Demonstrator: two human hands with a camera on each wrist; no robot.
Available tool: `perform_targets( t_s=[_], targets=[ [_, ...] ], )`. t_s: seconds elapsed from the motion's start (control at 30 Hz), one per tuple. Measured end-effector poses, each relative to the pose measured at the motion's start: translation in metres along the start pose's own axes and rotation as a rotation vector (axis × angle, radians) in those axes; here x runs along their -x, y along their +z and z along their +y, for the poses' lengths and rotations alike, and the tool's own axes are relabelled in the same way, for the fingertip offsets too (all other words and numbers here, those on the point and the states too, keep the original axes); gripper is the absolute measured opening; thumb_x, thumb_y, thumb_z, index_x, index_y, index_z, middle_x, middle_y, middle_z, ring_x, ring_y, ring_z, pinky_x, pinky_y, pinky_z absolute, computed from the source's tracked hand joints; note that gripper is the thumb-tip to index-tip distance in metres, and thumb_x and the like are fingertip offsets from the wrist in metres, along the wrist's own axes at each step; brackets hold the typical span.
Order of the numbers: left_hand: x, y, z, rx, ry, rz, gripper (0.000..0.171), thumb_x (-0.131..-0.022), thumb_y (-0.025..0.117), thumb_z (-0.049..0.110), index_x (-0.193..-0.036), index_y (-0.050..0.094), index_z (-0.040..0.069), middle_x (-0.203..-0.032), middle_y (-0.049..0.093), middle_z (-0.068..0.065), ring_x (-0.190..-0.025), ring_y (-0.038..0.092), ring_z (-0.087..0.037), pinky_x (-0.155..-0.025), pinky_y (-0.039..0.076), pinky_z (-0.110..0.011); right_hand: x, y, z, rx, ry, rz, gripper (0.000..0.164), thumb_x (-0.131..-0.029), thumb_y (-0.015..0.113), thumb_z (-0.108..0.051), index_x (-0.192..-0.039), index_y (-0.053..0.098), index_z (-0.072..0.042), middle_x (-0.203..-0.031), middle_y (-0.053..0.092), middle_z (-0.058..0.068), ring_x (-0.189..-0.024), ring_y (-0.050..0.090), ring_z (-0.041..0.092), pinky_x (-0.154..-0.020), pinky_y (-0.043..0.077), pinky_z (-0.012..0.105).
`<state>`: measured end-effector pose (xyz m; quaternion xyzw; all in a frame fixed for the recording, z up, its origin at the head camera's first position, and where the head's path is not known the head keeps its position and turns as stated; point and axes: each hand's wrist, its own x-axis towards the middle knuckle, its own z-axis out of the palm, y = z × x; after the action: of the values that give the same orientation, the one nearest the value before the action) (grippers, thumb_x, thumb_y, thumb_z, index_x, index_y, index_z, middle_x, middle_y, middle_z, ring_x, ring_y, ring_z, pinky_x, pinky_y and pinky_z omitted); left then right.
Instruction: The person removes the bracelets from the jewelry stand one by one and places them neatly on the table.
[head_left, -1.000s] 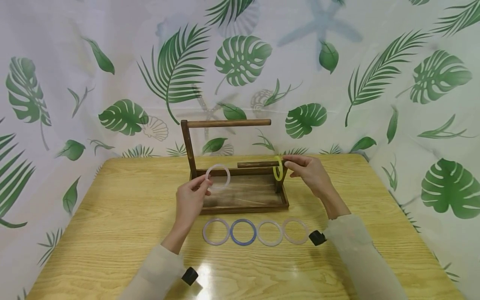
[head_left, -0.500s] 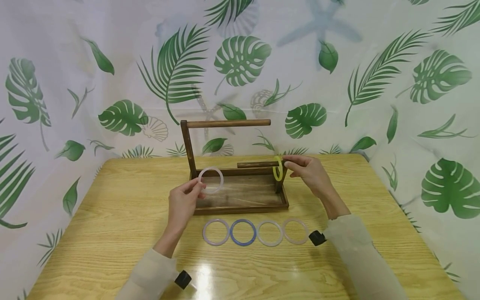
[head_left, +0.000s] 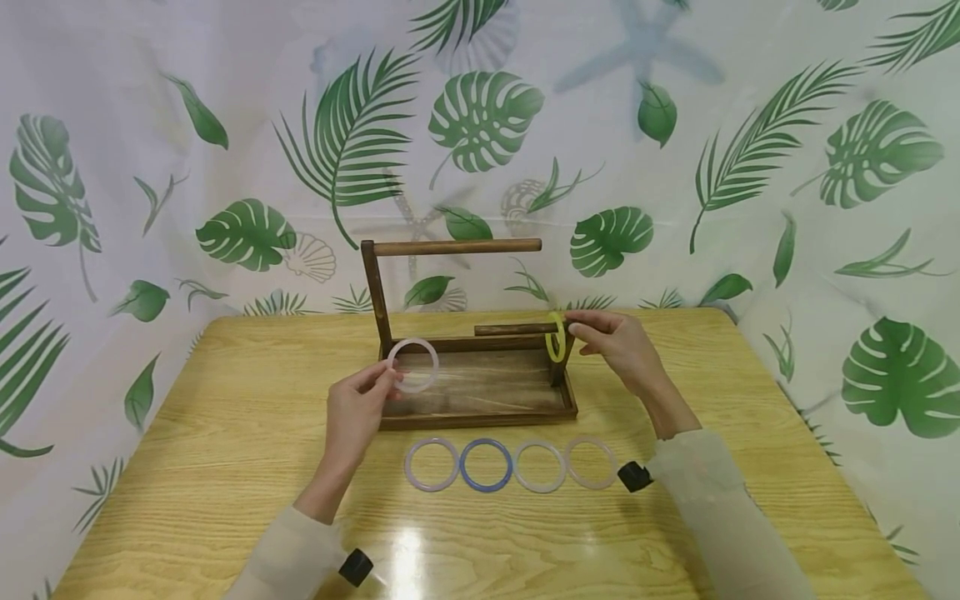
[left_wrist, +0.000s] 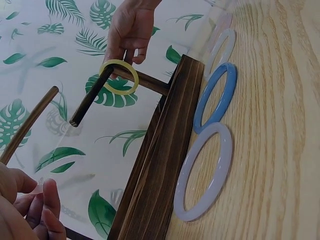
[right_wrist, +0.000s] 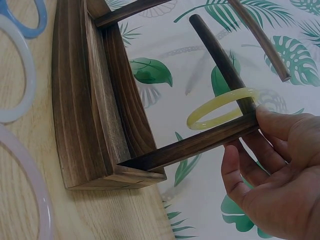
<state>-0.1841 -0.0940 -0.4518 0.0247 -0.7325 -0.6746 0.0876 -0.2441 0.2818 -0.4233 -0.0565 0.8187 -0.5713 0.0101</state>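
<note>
My left hand pinches a pale pink bangle between thumb and fingers, held up before the left end of a dark wooden stand. The stand has a tray base, a tall post with a long bar and a short post with a lower bar. A yellow bangle hangs round that lower bar, close to the short post. My right hand grips the top of the short post with thumb and fingers, right beside the yellow bangle.
In a row before the stand lie a lavender bangle, a blue bangle, a whitish bangle and a pale pinkish one. The long upper bar juts rightward over the tray. A leaf-printed cloth hangs behind the table.
My left hand has drawn left and slightly toward me with the pale pink bangle. The right hand stays at the short post, and the yellow bangle has not moved.
</note>
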Motion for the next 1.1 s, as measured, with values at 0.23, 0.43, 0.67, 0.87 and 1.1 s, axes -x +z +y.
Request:
perform_targets(
  t_s=[0.23, 0.43, 0.67, 0.87, 1.1],
  targets=[
    [0.003, -0.01, -0.002, -0.044, -0.026, 0.014, 0.021, -0.101, 0.069, 0.011, -0.117, 0.078, 0.001, -0.088, 0.077, -0.009, -0.069, 0.067, -0.012, -0.047, 0.033, -0.017, 0.0, 0.0, 0.0, 0.004, -0.004, 0.0, 0.041, -0.105, 0.065, -0.026, -0.138, 0.065, -0.002, -0.143, 0.06, 0.017, -0.11, 0.063, 0.015, -0.086, 0.058, 0.029],
    [0.005, -0.019, -0.005, -0.055, -0.057, 0.012, 0.022, -0.101, 0.067, 0.01, -0.118, 0.077, 0.0, -0.094, 0.077, -0.012, -0.071, 0.068, -0.011, -0.046, 0.026, -0.018, 0.0, 0.0, 0.0, 0.004, -0.003, 0.003, 0.042, -0.104, 0.066, -0.028, -0.138, 0.066, -0.002, -0.143, 0.061, 0.017, -0.111, 0.063, 0.015, -0.086, 0.058, 0.031],
    [0.009, -0.03, -0.006, -0.053, -0.076, 0.01, 0.024, -0.102, 0.066, 0.01, -0.12, 0.075, -0.001, -0.098, 0.077, -0.014, -0.075, 0.07, -0.018, -0.046, 0.023, -0.02, 0.0, 0.0, 0.0, 0.01, 0.003, 0.001, 0.04, -0.105, 0.065, -0.026, -0.138, 0.065, -0.002, -0.143, 0.06, 0.017, -0.111, 0.062, 0.015, -0.087, 0.058, 0.031],
    [0.014, -0.039, -0.005, -0.066, -0.092, 0.02, 0.026, -0.102, 0.066, 0.012, -0.122, 0.074, -0.002, -0.105, 0.077, -0.018, -0.07, 0.068, -0.009, -0.044, 0.02, -0.019, 0.001, 0.0, 0.0, 0.014, 0.008, 0.003, 0.04, -0.105, 0.065, -0.026, -0.138, 0.066, -0.003, -0.143, 0.061, 0.016, -0.111, 0.062, 0.014, -0.088, 0.058, 0.034],
    [0.018, -0.047, -0.004, -0.07, -0.106, 0.016, 0.027, -0.103, 0.067, 0.013, -0.124, 0.074, -0.002, -0.107, 0.076, -0.017, -0.072, 0.068, -0.009, -0.043, 0.021, -0.019, 0.001, 0.0, -0.001, 0.016, 0.005, 0.003, 0.04, -0.105, 0.065, -0.026, -0.138, 0.066, -0.004, -0.142, 0.061, 0.016, -0.109, 0.063, 0.014, -0.09, 0.058, 0.037]
  ],
)
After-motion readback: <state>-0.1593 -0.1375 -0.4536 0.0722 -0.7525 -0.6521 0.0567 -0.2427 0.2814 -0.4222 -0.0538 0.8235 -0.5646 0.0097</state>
